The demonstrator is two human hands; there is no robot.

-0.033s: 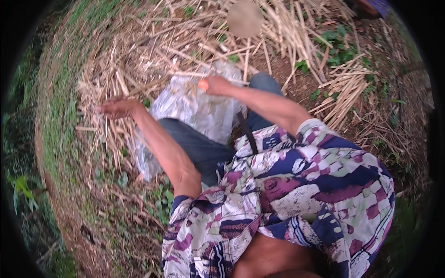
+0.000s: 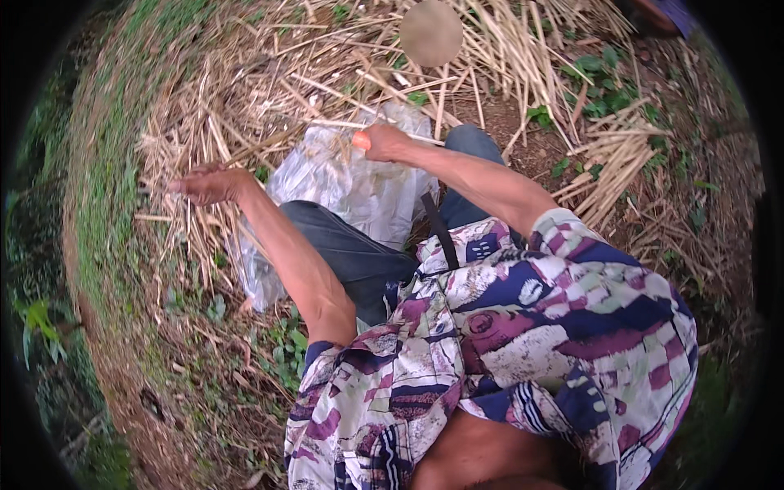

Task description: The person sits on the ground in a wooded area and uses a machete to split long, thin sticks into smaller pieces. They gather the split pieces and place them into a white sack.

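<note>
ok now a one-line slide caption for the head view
Right hand closed on an orange object above plastic sheeting, left hand over pale sticks.

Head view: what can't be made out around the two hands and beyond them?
All in the head view:
Orange object: partly covered by the right hand; kind unclear.
Left hand: too blurred to tell whether it grips anything.
Under the plastic sheet: hidden by it.
Other person: cut off at the upper right rim.
Round patch: blurred; content unreadable.

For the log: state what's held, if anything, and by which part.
Right hand grips an orange object just behind its visible end; the rest is hidden. Whether the left hand holds anything is unclear.
</note>
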